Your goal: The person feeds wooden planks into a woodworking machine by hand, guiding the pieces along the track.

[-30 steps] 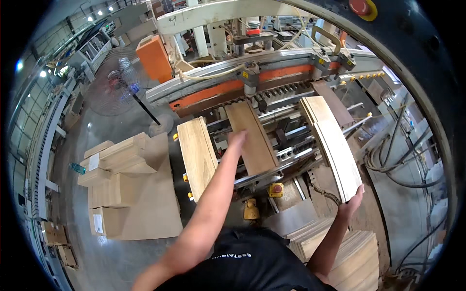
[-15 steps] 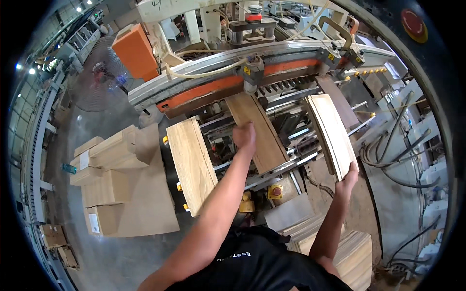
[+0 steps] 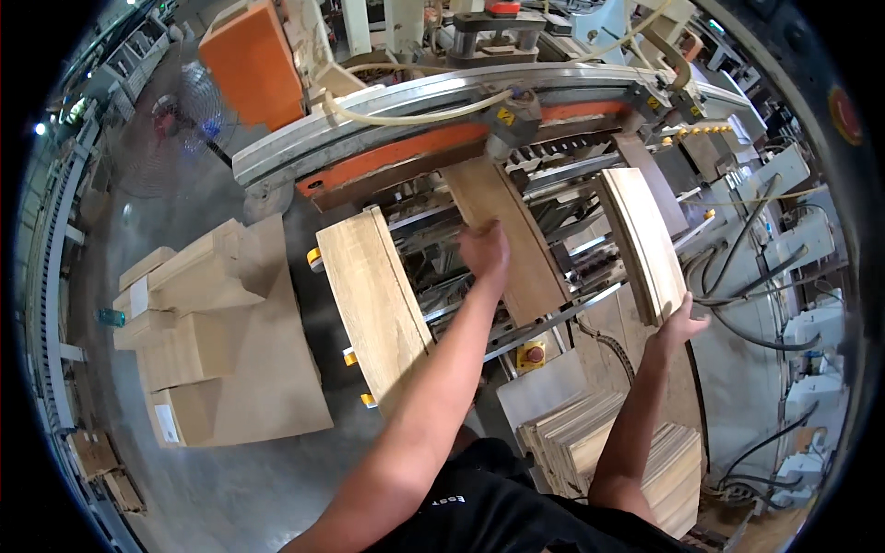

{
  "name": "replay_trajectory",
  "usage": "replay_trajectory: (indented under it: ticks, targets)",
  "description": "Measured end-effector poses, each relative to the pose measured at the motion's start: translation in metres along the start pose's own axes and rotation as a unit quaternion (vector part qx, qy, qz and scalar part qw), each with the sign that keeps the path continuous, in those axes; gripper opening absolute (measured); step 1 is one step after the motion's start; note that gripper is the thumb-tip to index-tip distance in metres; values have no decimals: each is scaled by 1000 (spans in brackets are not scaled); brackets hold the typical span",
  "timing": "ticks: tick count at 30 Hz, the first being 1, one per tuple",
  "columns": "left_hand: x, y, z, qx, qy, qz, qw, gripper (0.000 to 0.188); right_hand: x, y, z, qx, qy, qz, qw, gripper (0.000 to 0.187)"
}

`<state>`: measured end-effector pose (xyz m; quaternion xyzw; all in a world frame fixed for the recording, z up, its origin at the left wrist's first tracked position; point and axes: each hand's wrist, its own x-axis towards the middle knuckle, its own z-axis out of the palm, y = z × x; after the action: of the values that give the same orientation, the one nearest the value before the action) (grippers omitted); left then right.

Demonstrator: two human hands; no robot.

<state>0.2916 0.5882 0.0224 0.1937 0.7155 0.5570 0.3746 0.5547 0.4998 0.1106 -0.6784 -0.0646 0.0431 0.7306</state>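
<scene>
My left hand (image 3: 486,251) is on the brown wooden board (image 3: 518,263) lying across the machine's rails. Its fingers curl at the board's left edge, and their tips are partly hidden. My right hand (image 3: 680,324) touches the near right corner of a stack of pale wooden boards (image 3: 645,235). The fingers there are spread apart, one of them pointing away to the right. Left of the brown board lies a pale wood-grain board (image 3: 373,295), partly covered by my left forearm.
Beyond the boards runs the machine's metal beam (image 3: 369,115) with an orange strip. A yellow-based red button (image 3: 532,355) sits near me, above piled boards (image 3: 678,470). Cardboard boxes (image 3: 189,350) stand on the left; cables (image 3: 737,304) hang at the right.
The view has shifted slightly. My right hand has loosened at the corner of the pale stack, its fingers now more spread. My left hand stays on the brown board.
</scene>
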Motion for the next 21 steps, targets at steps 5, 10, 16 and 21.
replay_trajectory:
  ticks: [5, 10, 16, 21]
  targets:
    - [-15, 15, -9, -16, -20, 13, 1000, 38, -26, 25, -2, -138, -312, -364, 867, 28]
    - [-7, 7, 0, -1, -5, 23, 1000, 40, -34, 73, 46, -309, -466, -320, 765, 24]
    - [-2, -8, -1, -5, -41, 30, 999, 43, -71, 43, 50, -496, -454, -298, 677, 28]
    - [-8, 0, 0, 7, -15, 43, 999, 39, -51, 70, 52, -553, -452, -308, 628, 29]
